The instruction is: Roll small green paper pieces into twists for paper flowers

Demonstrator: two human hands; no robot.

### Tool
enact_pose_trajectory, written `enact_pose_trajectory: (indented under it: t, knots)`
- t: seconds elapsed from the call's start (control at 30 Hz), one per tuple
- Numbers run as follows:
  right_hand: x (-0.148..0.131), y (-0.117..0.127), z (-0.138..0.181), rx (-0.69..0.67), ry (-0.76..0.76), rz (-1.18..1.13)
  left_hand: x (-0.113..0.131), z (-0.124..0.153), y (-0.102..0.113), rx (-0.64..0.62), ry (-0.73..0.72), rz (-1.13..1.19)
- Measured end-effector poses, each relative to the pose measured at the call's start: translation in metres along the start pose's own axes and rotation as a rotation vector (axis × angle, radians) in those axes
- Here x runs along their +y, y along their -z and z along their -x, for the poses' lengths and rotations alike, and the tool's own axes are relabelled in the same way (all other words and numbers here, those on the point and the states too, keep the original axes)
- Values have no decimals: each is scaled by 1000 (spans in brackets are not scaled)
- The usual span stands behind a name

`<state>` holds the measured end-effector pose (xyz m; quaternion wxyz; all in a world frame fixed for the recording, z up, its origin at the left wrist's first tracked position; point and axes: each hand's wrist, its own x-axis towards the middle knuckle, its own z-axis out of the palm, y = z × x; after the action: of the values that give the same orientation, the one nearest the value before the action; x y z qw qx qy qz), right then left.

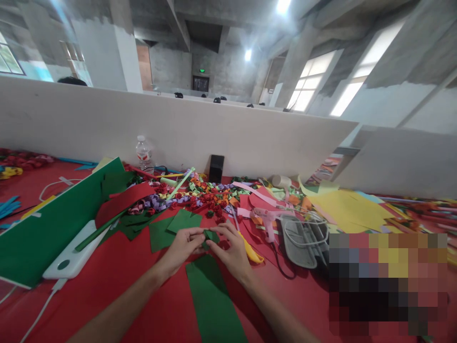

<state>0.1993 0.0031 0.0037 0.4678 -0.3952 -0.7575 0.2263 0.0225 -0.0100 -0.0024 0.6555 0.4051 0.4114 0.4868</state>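
My left hand (183,247) and my right hand (232,250) meet over the red table, both pinching a small green paper piece (210,237) between their fingertips. Just below the hands lies a long green paper strip (212,300) running toward me. A bit of red paper (224,245) shows under my right fingers. Yellow-handled scissors (251,250) lie right of my right hand.
Green paper sheets (171,228) and a big green board (46,228) lie to the left, beside a white power bank (73,257) with cable. Rolled paper flowers (200,193), a water bottle (143,152), a black phone (216,168), a grey tray (302,238) and yellow paper (346,209) crowd the back and right.
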Motion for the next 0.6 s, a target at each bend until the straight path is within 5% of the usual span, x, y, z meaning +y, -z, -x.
enact_pose_trajectory:
  t: [0.6]
  knots:
    - [-4,5,-1,-56,4,-100,2,2,-1,-27,40,208]
